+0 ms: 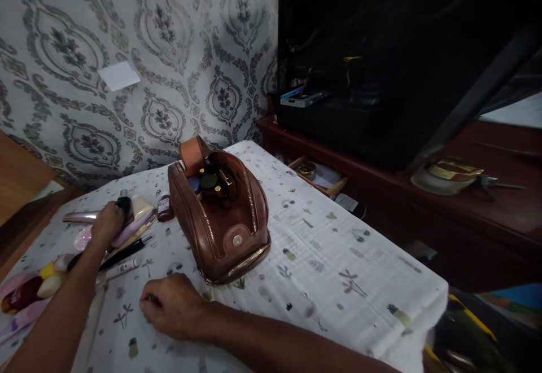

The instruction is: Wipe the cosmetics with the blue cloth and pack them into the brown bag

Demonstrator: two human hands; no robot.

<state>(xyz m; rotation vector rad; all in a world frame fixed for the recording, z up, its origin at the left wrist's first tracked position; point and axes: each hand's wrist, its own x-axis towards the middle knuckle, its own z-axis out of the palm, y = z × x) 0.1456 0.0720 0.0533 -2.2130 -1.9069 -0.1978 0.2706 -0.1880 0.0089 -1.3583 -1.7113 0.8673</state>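
Hand status: left hand (109, 222) has its fingers on a small dark item (124, 203); can't tell if it's gripped. Right hand (175, 308) is curled into a loose fist on the cloth-covered worktop (322, 260). Brown bag (193, 220) stands unzipped just beyond it; dark-red item (165, 208) sits between left hand and bag.

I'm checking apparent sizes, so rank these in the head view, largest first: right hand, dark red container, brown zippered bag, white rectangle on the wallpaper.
1. Brown zippered bag
2. Right hand
3. White rectangle
4. Dark red container
This is apparent size only.
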